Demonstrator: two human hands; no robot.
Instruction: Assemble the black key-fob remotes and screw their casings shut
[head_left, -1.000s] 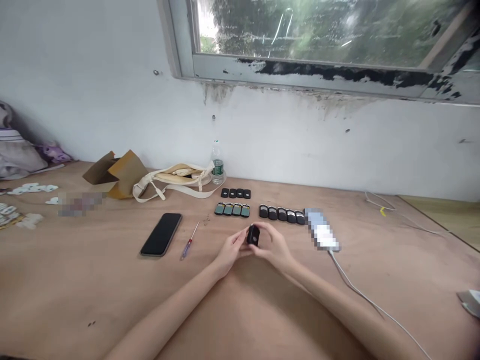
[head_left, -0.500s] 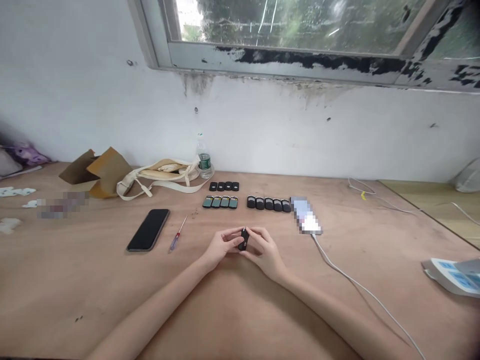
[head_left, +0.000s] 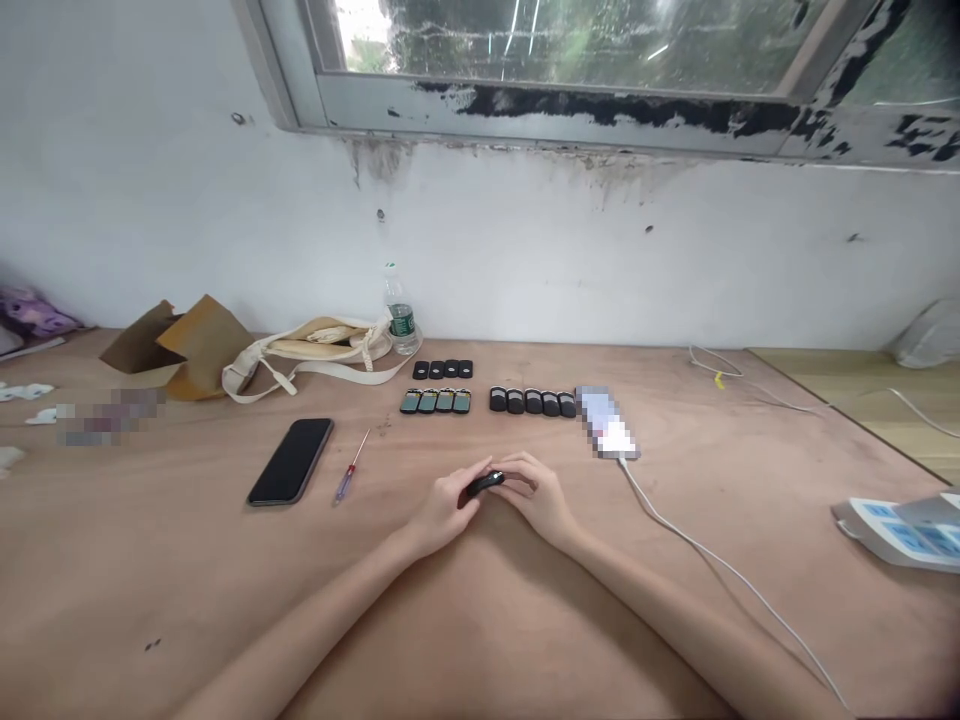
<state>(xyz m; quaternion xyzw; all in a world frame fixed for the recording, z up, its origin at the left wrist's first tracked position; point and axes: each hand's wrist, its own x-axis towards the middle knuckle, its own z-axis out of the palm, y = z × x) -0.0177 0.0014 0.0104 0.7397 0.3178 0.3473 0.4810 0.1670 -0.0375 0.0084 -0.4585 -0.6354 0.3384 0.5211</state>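
A small black key fob is held edge-on above the table, in front of me. My left hand pinches its left end between thumb and fingers. At its right end, my right hand curls its fingertips against the fob; the exact contact is partly hidden. Beyond my hands lies a row of several open fob halves with green circuit boards. Behind them are several black covers with small pale marks. To the right, several black fob pieces with grey bands stand side by side.
A screwdriver and a dark phone lie to the left. Further back are a cream bag, a brown paper bag and a water bottle. On the right, a white cable runs from a lit phone; a white device sits beyond.
The fob has turned from upright, with its face showing, to lying nearly level and edge-on. Both hands have shifted their fingers around it. The view has moved slightly.
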